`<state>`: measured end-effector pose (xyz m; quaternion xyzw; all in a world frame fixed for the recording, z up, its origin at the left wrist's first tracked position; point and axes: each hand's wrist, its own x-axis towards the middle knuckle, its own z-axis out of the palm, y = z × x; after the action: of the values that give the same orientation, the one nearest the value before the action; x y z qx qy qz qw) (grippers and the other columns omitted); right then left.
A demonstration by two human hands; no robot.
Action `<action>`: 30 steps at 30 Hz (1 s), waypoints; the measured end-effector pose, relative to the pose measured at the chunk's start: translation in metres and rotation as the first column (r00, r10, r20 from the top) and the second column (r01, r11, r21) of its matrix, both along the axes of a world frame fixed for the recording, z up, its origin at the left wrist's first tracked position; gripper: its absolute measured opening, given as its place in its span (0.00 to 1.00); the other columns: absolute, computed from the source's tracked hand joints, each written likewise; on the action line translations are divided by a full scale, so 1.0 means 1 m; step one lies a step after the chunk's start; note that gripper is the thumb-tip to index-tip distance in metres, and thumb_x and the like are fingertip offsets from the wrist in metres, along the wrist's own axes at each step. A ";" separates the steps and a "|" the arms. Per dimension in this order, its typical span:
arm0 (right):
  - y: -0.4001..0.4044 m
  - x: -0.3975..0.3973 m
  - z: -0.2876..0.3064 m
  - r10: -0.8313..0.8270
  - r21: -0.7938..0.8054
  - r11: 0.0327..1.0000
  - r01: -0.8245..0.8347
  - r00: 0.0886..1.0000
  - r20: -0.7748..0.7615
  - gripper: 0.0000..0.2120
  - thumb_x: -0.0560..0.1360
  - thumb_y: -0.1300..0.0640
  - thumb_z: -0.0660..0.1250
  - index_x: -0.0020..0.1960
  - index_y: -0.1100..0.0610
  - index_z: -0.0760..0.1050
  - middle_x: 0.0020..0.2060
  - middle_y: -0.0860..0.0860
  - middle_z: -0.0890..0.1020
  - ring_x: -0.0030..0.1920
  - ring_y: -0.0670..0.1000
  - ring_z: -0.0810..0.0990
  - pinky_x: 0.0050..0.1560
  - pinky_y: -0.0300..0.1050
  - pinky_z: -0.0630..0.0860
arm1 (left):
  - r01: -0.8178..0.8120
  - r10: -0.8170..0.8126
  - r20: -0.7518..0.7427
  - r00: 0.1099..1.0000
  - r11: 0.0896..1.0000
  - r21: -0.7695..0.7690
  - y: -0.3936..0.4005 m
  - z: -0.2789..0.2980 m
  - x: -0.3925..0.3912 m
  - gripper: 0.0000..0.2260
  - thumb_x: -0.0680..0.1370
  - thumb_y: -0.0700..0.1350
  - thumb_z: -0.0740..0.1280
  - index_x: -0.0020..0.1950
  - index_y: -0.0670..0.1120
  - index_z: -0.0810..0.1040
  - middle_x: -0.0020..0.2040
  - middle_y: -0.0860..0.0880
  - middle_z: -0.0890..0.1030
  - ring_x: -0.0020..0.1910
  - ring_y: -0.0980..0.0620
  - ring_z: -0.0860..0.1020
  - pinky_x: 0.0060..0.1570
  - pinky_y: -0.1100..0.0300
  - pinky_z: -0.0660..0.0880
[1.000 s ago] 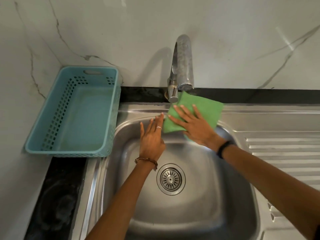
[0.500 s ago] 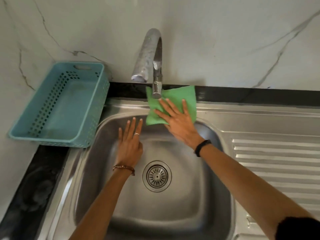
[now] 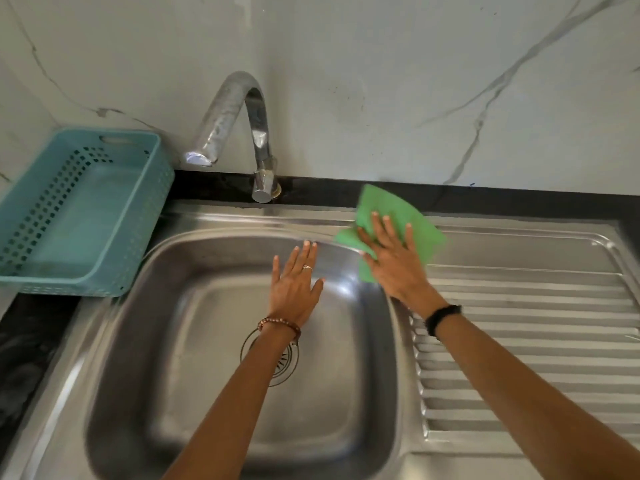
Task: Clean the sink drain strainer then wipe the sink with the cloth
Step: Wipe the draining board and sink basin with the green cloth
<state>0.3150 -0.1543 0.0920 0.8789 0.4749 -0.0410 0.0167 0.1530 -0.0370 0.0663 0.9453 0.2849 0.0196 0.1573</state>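
Two hands at one steel sink, one green cloth on its back rim.

The dark stone surface (image 3: 38, 344) meets a white marble-look wall (image 3: 381, 81) with grey veins; in it sits one sink (image 3: 114, 341) with a ribbed drainboard (image 3: 526, 341) on its right. One chrome tap (image 3: 239, 133) stands behind the basin and one teal basket (image 3: 145, 230) stands at the far left. The right hand (image 3: 394, 265), fingers straight and spread, presses flat on the cloth (image 3: 388, 209) at the rim's far right corner. The left hand (image 3: 294, 285), fingers straight and holding nothing, lies against the basin's back wall. The one drain strainer (image 3: 285, 365) is in the basin floor, partly hidden under the left forearm.
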 end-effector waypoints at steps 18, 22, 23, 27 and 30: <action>-0.150 0.090 0.014 -0.603 -0.009 0.786 0.618 0.764 -0.230 0.27 0.82 0.47 0.44 0.77 0.51 0.39 0.77 0.55 0.45 0.77 0.56 0.46 0.73 0.64 0.43 | 0.214 -0.202 0.103 0.974 0.968 -0.131 -0.073 0.020 0.071 0.25 0.80 0.54 0.47 0.74 0.48 0.44 0.77 0.49 0.46 0.76 0.51 0.44 0.74 0.55 0.38; -0.161 0.099 0.020 -0.660 -0.077 0.747 0.661 0.720 -0.217 0.27 0.81 0.45 0.42 0.76 0.51 0.38 0.77 0.56 0.42 0.77 0.57 0.44 0.73 0.65 0.41 | 0.241 -0.241 0.012 0.971 0.969 -0.056 -0.073 0.016 0.072 0.40 0.67 0.66 0.26 0.75 0.47 0.42 0.77 0.48 0.45 0.76 0.51 0.43 0.72 0.55 0.37; -0.153 0.093 0.020 -0.631 -0.079 0.772 0.630 0.748 -0.207 0.27 0.81 0.45 0.41 0.76 0.50 0.37 0.77 0.57 0.42 0.77 0.58 0.44 0.73 0.65 0.41 | 0.248 -0.249 -0.010 0.969 0.968 -0.036 -0.073 0.016 0.071 0.42 0.66 0.67 0.24 0.75 0.48 0.41 0.77 0.48 0.45 0.76 0.51 0.43 0.72 0.54 0.37; -0.092 0.041 0.013 -0.360 -0.045 0.933 0.358 0.912 -0.198 0.25 0.81 0.44 0.43 0.76 0.43 0.38 0.77 0.55 0.41 0.77 0.58 0.41 0.71 0.66 0.39 | 0.203 -0.204 -0.036 0.978 0.979 -0.018 -0.077 0.017 0.073 0.31 0.75 0.61 0.35 0.75 0.48 0.42 0.77 0.49 0.46 0.76 0.51 0.44 0.73 0.52 0.38; -0.051 0.008 0.010 -0.179 0.007 0.983 0.185 0.961 -0.211 0.26 0.81 0.45 0.46 0.76 0.43 0.41 0.77 0.55 0.41 0.76 0.58 0.40 0.71 0.65 0.36 | 0.218 -0.213 -0.104 0.972 0.975 0.041 -0.076 0.013 0.071 0.23 0.81 0.50 0.45 0.75 0.48 0.41 0.77 0.47 0.45 0.76 0.50 0.43 0.72 0.48 0.36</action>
<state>0.3235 -0.2056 0.1025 0.9098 0.3918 -0.1282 -0.0490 0.2238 -0.1132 0.0797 0.9743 0.1875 -0.0369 0.1195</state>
